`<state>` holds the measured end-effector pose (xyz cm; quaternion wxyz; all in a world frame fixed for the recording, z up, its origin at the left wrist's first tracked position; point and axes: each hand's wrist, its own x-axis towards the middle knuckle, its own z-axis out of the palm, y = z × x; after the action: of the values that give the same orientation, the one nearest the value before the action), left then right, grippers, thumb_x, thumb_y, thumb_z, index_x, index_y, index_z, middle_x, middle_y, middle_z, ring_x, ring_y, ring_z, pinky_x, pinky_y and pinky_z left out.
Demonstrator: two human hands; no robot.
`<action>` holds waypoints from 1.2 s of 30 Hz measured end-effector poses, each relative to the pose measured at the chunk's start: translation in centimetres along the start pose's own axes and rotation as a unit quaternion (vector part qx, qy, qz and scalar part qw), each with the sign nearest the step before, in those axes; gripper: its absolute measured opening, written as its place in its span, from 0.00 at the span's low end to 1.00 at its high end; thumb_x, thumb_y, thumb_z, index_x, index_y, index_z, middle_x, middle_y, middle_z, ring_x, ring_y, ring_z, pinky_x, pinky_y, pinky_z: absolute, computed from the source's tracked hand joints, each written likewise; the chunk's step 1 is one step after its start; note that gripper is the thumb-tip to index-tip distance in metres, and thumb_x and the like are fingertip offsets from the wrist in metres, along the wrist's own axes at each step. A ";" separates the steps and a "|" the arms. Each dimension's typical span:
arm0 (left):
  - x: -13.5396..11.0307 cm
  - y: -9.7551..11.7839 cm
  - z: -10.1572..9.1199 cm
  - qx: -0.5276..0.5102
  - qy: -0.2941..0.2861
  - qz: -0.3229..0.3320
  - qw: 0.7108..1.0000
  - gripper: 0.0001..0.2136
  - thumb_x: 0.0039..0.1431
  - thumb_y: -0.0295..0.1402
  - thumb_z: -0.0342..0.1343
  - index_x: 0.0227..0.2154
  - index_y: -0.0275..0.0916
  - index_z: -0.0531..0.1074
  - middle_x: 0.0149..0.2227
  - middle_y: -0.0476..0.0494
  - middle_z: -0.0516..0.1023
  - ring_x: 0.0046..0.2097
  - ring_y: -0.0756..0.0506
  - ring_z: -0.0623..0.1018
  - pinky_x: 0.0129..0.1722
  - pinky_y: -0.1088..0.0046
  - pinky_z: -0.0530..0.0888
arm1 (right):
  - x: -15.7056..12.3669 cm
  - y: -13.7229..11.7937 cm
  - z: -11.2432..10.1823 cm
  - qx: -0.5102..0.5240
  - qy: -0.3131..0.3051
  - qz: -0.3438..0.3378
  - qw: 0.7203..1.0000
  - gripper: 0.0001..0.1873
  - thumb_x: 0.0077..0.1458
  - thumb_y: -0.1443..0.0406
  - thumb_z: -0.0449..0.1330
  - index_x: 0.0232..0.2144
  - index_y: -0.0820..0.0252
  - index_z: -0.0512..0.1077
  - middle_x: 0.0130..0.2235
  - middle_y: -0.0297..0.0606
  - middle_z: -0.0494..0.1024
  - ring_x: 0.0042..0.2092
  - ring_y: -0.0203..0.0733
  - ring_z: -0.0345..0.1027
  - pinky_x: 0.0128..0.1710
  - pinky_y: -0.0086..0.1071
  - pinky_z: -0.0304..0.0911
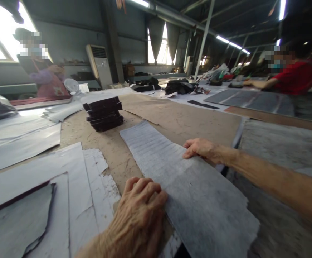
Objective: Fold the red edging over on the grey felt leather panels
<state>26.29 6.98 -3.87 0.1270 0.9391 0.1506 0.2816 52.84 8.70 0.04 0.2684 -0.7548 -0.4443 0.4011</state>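
A long light-grey sheet of felt-like material (pixel 196 193) lies lengthwise in front of me, with faint cross ridges at its far end and a ragged near right edge. My left hand (pixel 142 211) is closed at its left edge, fingers curled and fingertips hidden beneath the knuckles. At the right edge my right hand (pixel 199 148) pinches the sheet, thumb on top and the other fingers mostly out of sight below. Beyond the sheet's far left corner stands a stack of dark strip bundles (pixel 103 114).
Brown board (pixel 177 111) covers the tabletop. White sheets (pixel 75 186) and a dark-edged grey piece (pixel 19 218) lie left. Dark material (pixel 180 87) is heaped farther back. A grey slab (pixel 284 143) lies right. One person (pixel 44 73) stands back left, another in red (pixel 297 75) right.
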 end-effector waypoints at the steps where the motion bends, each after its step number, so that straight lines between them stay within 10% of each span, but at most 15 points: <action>1: 0.1 0.2 -0.1 0.005 -0.013 -0.005 1.000 0.14 0.48 0.27 0.48 0.39 0.39 0.69 0.34 0.43 0.71 0.40 0.42 0.67 0.45 0.55 0.60 | -0.2 0.1 -0.4 0.008 -0.020 0.003 1.000 0.11 0.36 0.67 0.63 0.28 0.62 0.70 0.25 0.34 0.73 0.27 0.37 0.67 0.23 0.25 0.62; 7: 0.0 1.1 -0.5 0.042 -0.024 -0.031 0.998 0.14 0.46 0.26 0.49 0.38 0.42 0.68 0.37 0.45 0.71 0.43 0.41 0.67 0.54 0.49 0.49 | -0.8 -0.2 -2.5 0.035 -0.084 0.004 0.996 0.14 0.37 0.66 0.64 0.30 0.65 0.71 0.32 0.41 0.76 0.33 0.38 0.70 0.31 0.28 0.67; 14: -0.3 1.0 -0.4 0.083 -0.010 0.004 0.997 0.17 0.45 0.25 0.49 0.41 0.43 0.68 0.38 0.45 0.71 0.44 0.41 0.67 0.55 0.47 0.47 | -3.7 -0.7 -4.7 -0.025 0.074 -0.097 0.992 0.17 0.44 0.61 0.60 0.37 0.64 0.68 0.37 0.42 0.73 0.38 0.38 0.68 0.35 0.29 0.65; 20: -0.7 1.0 -0.5 0.100 0.032 0.021 0.994 0.16 0.44 0.25 0.50 0.39 0.41 0.70 0.46 0.40 0.65 0.47 0.39 0.65 0.53 0.47 0.51 | -13.1 0.8 2.4 -0.165 0.022 -0.248 0.954 0.28 0.31 0.59 0.68 0.39 0.62 0.72 0.44 0.43 0.72 0.48 0.50 0.62 0.52 0.42 0.54; 25: -1.0 0.3 -0.5 0.099 0.079 0.028 0.992 0.24 0.45 0.28 0.51 0.49 0.38 0.63 0.47 0.38 0.63 0.47 0.39 0.66 0.52 0.48 0.55 | -16.5 4.4 8.3 -0.416 0.087 -0.401 0.812 0.35 0.39 0.69 0.59 0.53 0.73 0.61 0.55 0.57 0.62 0.55 0.60 0.54 0.53 0.53 0.50; 31: -3.3 1.4 -2.1 0.105 0.137 -0.015 0.985 0.24 0.52 0.27 0.46 0.54 0.36 0.54 0.47 0.36 0.64 0.48 0.40 0.66 0.47 0.56 0.64 | -16.9 4.0 8.3 -0.363 0.128 -0.391 0.836 0.17 0.48 0.68 0.53 0.42 0.60 0.70 0.45 0.48 0.73 0.48 0.53 0.64 0.48 0.47 0.60; 36: -9.9 1.1 -6.7 0.203 0.096 -0.019 0.974 0.24 0.54 0.27 0.48 0.55 0.44 0.55 0.47 0.40 0.67 0.48 0.40 0.67 0.51 0.53 0.60 | -17.0 2.9 7.1 -0.356 0.100 -0.384 0.846 0.15 0.56 0.65 0.47 0.40 0.56 0.72 0.44 0.39 0.75 0.49 0.45 0.65 0.49 0.36 0.62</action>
<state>14.83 3.45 -2.93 -0.0759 0.9106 0.2342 0.3318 43.39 -7.31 0.30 0.1574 -0.6036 -0.7816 0.0026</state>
